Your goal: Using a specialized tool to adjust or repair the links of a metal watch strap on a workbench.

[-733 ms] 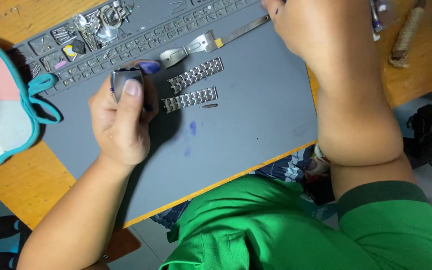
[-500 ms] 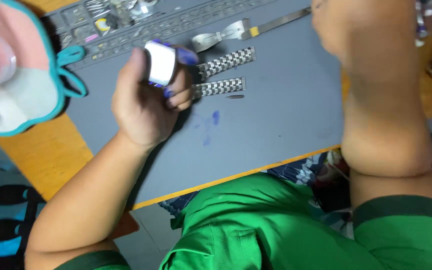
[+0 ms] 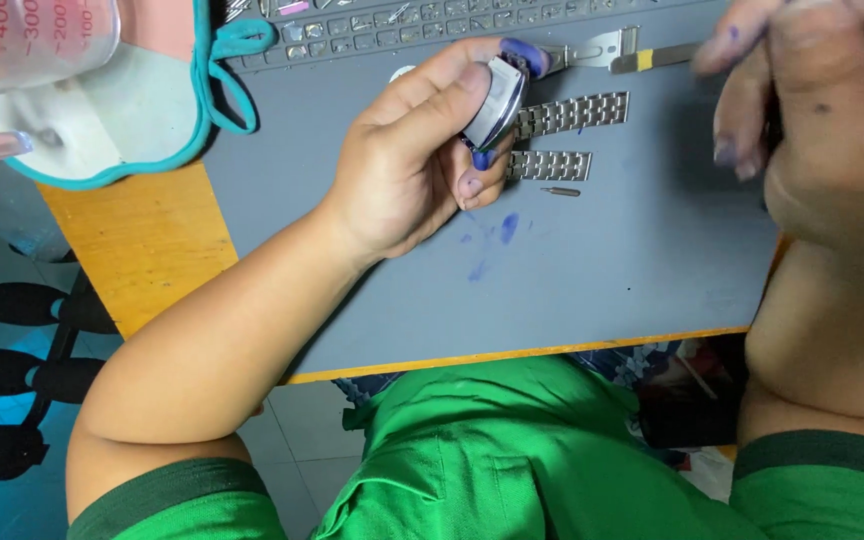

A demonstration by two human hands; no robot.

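The left hand is raised a little above the grey work mat and pinches a silver watch case between the thumb on top and the fingers curled beneath it, the case tilted on edge with its rim towards the camera; the fingertips carry blue-violet stains. Just beside the case, to its right, two loose lengths of metal bracelet lie flat on the mat: the upper bracelet piece nearly touching the held case, the lower bracelet piece close under the left fingertips. A small pin lies just below the lower piece. The right hand hovers well apart at the right side of the view, fingers loosely spread and bent, holding nothing that can be seen, with ink spots on the skin. Blue smudges mark the mat below the left hand. A flat metal tool rests along the mat's upper part, near the tray of small compartments
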